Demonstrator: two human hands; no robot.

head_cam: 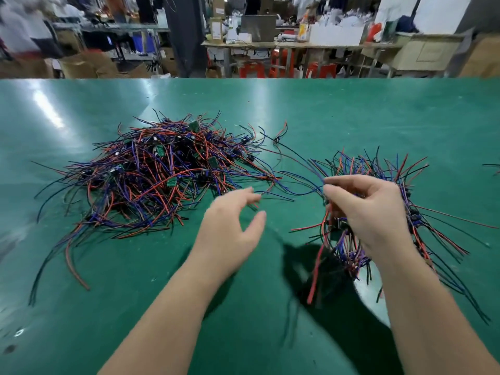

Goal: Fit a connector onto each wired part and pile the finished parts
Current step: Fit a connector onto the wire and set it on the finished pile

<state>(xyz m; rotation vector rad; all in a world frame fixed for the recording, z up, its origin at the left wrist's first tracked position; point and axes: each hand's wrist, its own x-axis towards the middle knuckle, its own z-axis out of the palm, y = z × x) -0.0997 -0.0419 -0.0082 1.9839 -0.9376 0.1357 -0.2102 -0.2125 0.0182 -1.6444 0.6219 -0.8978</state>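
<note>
A big heap of wired parts, small green boards with red, blue and black wires, lies on the green table at centre left. A second, smaller pile of wired parts lies at the right. My right hand hovers over that right pile, its fingers curled round a wired part whose wires hang down below the hand. My left hand floats above the table between the two piles, fingers spread and relaxed, holding nothing. A long blue wire runs from the right hand toward the left heap.
The green table mat reaches to a far edge. A single loose wired part lies behind the piles. Beyond the table stand cluttered workbenches, cardboard boxes and red stools. Wires poke in at the right edge.
</note>
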